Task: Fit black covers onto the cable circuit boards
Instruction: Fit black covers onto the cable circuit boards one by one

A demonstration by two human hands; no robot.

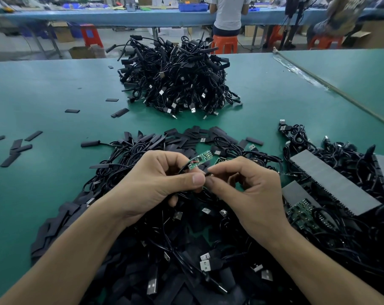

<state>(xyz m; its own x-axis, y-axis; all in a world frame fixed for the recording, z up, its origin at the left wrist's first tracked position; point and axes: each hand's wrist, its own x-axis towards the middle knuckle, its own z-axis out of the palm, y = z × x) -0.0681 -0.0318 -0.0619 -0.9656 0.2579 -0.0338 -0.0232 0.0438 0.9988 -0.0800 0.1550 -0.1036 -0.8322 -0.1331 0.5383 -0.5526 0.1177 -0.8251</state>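
**Step in hand: readying one board for its cover**

1. The left hand (156,181) pinches the cable end of the circuit board (201,160) between thumb and curled fingers. The board is held above the heap (164,249), with its free end pointing up and away.
2. The right hand (250,186) meets it just below the board, thumb and forefinger pinched on something small and dark. Whether that is a cover or the cable cannot be told.
3. Recommended: grip the board by its cable end only, clear of the components. Bring the cover's open mouth square to the free end and slide it along the board's length without twisting. Sideways force would probably strain the soldered wires.

**Materials and shapes, left to right**

- Loose covers (21,148): flat oblong sleeves in matte black that look thin and pliable. They lie scattered on the bench (54,89), which has a smooth, dull green surface.
- Circuit board: a narrow, rigid green strip with small components and a red wire at the gripped end.
- Heap: thin round black cables with shiny metal plugs (205,264), mixed with more covers.
- Far pile (175,78): tangled cables whose ends appear already sleeved.
- Grey blocks (331,181): long and flat-topped with toothed edges. Bare boards (301,213) lie just beside them.
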